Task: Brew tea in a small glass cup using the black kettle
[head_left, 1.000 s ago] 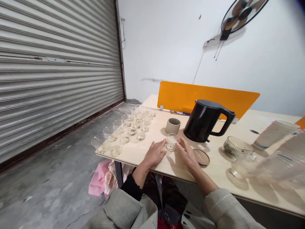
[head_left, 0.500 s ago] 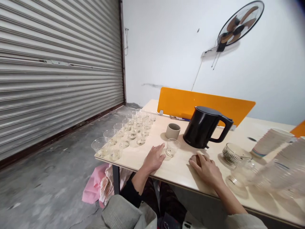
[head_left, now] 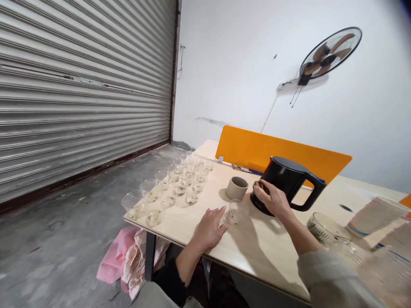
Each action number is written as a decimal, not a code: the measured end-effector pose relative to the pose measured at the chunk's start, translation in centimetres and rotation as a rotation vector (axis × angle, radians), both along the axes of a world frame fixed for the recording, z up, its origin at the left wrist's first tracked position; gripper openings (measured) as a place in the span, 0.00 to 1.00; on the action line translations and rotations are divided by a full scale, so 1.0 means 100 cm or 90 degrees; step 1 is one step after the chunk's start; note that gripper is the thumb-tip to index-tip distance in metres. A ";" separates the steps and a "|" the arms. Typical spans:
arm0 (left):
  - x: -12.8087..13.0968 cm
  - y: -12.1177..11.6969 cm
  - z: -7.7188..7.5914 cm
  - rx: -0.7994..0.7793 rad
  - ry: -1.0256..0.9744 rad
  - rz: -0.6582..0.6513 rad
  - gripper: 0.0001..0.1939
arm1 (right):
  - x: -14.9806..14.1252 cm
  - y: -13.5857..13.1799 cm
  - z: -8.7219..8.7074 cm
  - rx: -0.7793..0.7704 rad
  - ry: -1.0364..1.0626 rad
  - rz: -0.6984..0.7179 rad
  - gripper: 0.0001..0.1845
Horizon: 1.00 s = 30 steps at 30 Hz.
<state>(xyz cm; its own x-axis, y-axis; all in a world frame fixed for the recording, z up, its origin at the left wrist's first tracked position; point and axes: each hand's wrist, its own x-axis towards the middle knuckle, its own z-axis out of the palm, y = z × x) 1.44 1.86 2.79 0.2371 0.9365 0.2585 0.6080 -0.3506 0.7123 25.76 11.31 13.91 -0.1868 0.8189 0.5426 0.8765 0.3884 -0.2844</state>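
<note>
My right hand (head_left: 271, 198) is raised above the table, closed on a round wooden lid (head_left: 260, 187), just right of the beige ceramic cup (head_left: 236, 187) and in front of the black electric kettle (head_left: 287, 185). My left hand (head_left: 210, 226) lies flat on the pale wooden table (head_left: 257, 252), fingers stretched out, its fingertips beside a small clear glass cup (head_left: 236, 211).
Several clear glass cups (head_left: 167, 190) stand in rows at the table's left end. An orange divider panel (head_left: 279, 152) stands behind the kettle. A ribbed glass bowl (head_left: 324, 229) and stacked paper cups (head_left: 375, 210) are at the right. Pink bags (head_left: 123, 263) lie on the floor.
My right hand picked the wooden lid up from the table and carried it up and left towards the beige cup. The left hand stayed flat by the glass cup. The camera shifted.
</note>
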 end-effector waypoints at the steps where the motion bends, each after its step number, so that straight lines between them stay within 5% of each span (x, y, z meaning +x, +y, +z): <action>1: 0.000 0.000 0.000 -0.003 -0.003 0.002 0.34 | -0.010 0.013 0.006 -0.005 -0.012 0.027 0.25; 5: 0.000 -0.001 0.000 -0.005 -0.018 0.004 0.33 | -0.043 0.063 0.007 -0.018 -0.103 0.067 0.21; 11: 0.000 -0.001 -0.002 -0.008 -0.024 0.001 0.32 | -0.058 0.102 -0.019 -0.046 -0.186 0.097 0.20; 19: -0.001 -0.001 -0.004 -0.009 -0.008 0.004 0.31 | -0.053 0.108 -0.046 -0.063 -0.233 0.110 0.22; 25: -0.001 -0.001 -0.004 -0.007 -0.008 0.007 0.31 | -0.054 0.106 -0.043 -0.068 -0.230 0.144 0.19; 30: -0.001 0.001 -0.007 0.005 -0.012 0.008 0.31 | -0.047 0.094 -0.034 -0.063 -0.103 0.075 0.32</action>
<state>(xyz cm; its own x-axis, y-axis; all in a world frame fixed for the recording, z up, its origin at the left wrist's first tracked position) 1.38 1.96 2.12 0.2209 0.9374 0.2694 0.5988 -0.3484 0.7212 21.09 20.69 10.52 -0.3628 0.8338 0.4162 0.8640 0.4683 -0.1849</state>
